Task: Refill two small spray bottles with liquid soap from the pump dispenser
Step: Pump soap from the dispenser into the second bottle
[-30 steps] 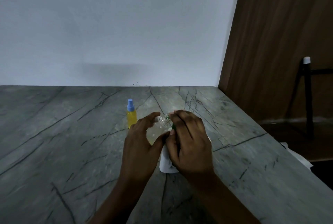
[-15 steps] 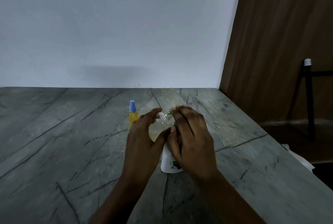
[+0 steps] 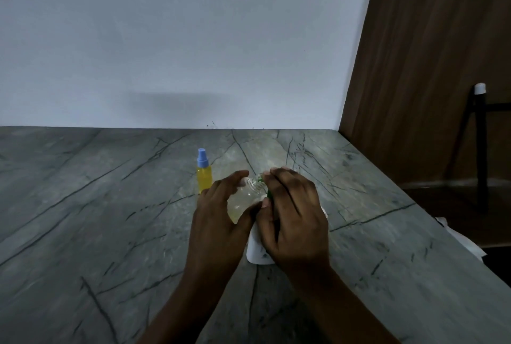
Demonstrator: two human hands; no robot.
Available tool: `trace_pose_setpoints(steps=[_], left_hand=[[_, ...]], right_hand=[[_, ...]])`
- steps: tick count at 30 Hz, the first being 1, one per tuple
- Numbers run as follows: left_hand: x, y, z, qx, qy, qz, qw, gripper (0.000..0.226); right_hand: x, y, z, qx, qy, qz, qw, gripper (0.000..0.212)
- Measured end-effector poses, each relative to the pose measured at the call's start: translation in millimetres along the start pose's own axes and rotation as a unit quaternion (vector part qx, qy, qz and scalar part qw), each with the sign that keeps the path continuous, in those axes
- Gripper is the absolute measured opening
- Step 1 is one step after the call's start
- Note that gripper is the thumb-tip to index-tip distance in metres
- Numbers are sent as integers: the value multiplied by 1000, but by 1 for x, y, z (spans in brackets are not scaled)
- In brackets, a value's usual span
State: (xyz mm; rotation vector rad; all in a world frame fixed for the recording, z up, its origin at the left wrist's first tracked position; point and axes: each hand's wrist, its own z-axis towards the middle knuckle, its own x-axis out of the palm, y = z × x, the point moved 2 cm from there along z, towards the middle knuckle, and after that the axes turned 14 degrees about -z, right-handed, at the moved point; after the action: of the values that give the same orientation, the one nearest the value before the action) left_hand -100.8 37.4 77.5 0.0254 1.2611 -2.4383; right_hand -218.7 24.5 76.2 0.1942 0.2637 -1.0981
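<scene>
Head view looks down on a grey veined counter [image 3: 83, 205], with both hands close together near its middle. The left hand [image 3: 218, 213] holds the clear bottle [image 3: 243, 202]. Its grip is closed around the body, thumb on the near side and fingers on the far side. The bottle is tilted, and its open threaded neck points up and to the right (no cap is on it). A little pale liquid shows inside.

The right hand [image 3: 296, 219] lies over the top of the white dispenser [image 3: 255, 249], which stands on the counter under it. Its grip is bent down around the pump head, and the green nozzle [image 3: 268, 193] shows just beside the bottle neck. I cannot tell if they touch.

The yellow bottle [image 3: 204, 177] with a blue spray cap stands upright on the counter, just behind the left hand.

Behind the counter is a pale wall [image 3: 193, 53], with a wooden panel [image 3: 428, 67] on the right and a dark stand [image 3: 479, 136] near it.
</scene>
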Motion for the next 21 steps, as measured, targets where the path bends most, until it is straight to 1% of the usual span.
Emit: trace_pose_setpoints(steps=[8, 16, 21], left_hand=[[-2, -6, 2, 16, -6, 2, 1000, 46], [-6, -11, 11, 11, 0, 30, 999, 45], [-4, -11, 10, 15, -1, 30, 999, 44]], right_hand=[[-6, 1, 9, 3, 23, -10, 1000, 34], [-9, 1, 19, -4, 27, -32, 999, 35], [-7, 1, 16, -1, 20, -25, 999, 35]])
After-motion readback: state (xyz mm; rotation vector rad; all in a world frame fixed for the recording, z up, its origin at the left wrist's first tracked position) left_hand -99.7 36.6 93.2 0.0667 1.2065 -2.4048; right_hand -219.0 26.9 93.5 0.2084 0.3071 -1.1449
